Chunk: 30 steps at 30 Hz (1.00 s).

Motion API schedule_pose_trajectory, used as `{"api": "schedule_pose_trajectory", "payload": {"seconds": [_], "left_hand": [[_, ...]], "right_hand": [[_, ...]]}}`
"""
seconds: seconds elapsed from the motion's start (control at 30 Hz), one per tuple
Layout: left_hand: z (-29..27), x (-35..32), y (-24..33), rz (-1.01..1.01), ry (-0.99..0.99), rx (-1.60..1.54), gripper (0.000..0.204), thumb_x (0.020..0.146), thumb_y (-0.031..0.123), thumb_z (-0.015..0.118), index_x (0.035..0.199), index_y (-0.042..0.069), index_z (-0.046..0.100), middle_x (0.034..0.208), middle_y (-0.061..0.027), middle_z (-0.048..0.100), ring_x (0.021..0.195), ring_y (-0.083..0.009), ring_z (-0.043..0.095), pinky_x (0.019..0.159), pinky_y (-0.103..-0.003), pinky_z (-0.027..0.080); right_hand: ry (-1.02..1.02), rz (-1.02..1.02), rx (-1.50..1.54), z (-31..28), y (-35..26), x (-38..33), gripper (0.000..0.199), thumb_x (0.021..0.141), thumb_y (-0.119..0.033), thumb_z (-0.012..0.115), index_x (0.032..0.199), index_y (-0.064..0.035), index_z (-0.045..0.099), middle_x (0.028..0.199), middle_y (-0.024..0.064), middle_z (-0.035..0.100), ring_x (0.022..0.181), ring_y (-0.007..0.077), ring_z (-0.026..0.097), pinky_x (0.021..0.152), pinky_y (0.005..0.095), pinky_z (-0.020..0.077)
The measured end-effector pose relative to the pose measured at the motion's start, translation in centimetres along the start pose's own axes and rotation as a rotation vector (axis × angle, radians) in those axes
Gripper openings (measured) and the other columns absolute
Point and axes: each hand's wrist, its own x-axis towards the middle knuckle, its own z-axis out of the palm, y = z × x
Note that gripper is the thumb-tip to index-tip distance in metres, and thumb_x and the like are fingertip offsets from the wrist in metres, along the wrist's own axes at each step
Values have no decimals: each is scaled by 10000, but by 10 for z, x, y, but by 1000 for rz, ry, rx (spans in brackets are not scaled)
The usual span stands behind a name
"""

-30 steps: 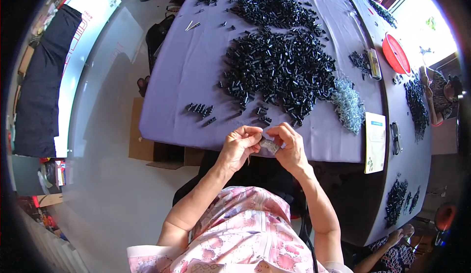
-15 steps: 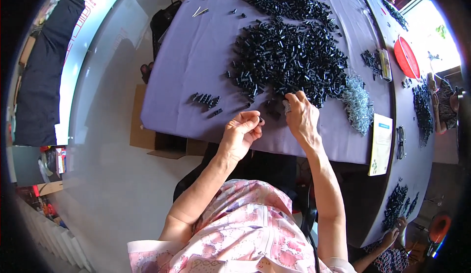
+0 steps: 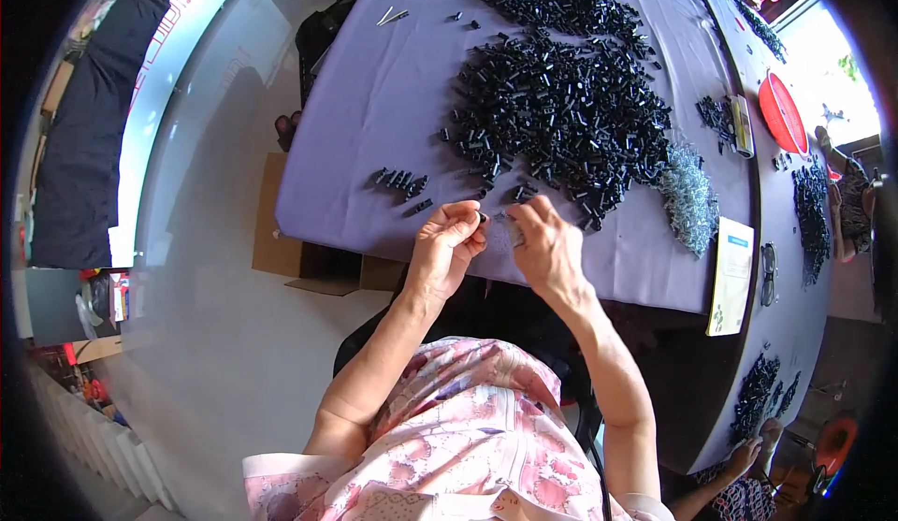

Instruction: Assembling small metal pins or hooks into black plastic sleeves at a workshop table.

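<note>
In the head view, the left hand (image 3: 440, 252) has its thumb and forefinger closed together on a small black piece (image 3: 482, 219), above the near edge of the table (image 3: 360, 119). The right hand (image 3: 550, 252) is just beside it, with fingers bent; whether it holds something, I cannot tell. Beyond the hands lies a big black heap (image 3: 561, 109), and right of this, a transparent heap (image 3: 690, 198).

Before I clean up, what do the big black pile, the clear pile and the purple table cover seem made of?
Black pile: probably hard plastic, glossy, from bright glints. Clear pile: likely glossy plastic, perhaps glass, as it looks see-through. Purple table cover: seemingly matte fabric, given its soft creases.
</note>
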Motion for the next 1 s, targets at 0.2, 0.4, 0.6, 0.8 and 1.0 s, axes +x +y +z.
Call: {"api": "schedule_pose_trajectory", "payload": {"seconds": [0.2,0.4,0.6,0.8,1.0], "left_hand": [[1,-1,-2,25,-27,-31,139,867,22,605,999,58,624,859,-69,657,703,-131,600,655,-258,499],[-2,0,-6,47,-6,9,150,865,23,607,1011,51,627,862,-56,658,680,-130,598,632,-262,504],[-1,2,-8,51,-13,43,166,860,31,622,1024,49,629,843,-38,661,668,-119,612,624,-252,515],[-2,3,-9,47,-36,35,161,857,41,632,1017,47,633,822,-35,660,652,-115,618,622,-243,514],[-3,-1,0,-22,-57,64,143,857,57,630,997,41,651,804,-42,654,640,-120,605,626,-242,504]], "right_hand": [[-137,74,-79,16,-12,-3,353,648,-26,668,980,-49,554,967,129,528,767,306,609,631,376,527],[6,47,61,14,-11,-9,203,762,-10,542,958,-33,494,944,166,505,796,355,594,643,422,509],[130,-45,502,3,-21,-11,379,618,157,460,958,-2,512,903,188,500,834,409,524,699,420,457],[172,-28,511,8,-22,-10,341,640,147,508,937,-17,536,869,161,557,803,364,567,699,387,475],[179,-74,512,3,-17,-9,271,673,132,591,891,-27,556,818,119,599,745,287,616,670,327,493]]}}
